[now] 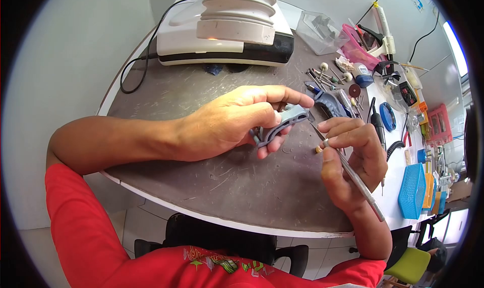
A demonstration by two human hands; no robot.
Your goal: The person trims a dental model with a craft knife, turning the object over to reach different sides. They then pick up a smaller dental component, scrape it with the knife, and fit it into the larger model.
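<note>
In my left hand [242, 111] is a grey-blue dental model [288, 120], a curved arch with openings along its side, gripped between thumb and fingers above the table. My right hand [355, 157] pinches a slim metal hand tool [355, 176] with a knurled handle, like a craft knife. Its narrow pointed tip is beside the right end of the model; whether it touches cannot be made out. Behind the tool lies a second blue-grey dental piece [330, 105] on the table. A small yellowish bit [318, 149] sits near my right fingers.
A white machine [222, 51] with a ribbed hose [237, 10] stands at the back. Rotary burs [327, 76], a clear bin [320, 33] and a pink basket [358, 48] are at back right. A handpiece [377, 121] and a blue basket [412, 189] are to the right.
</note>
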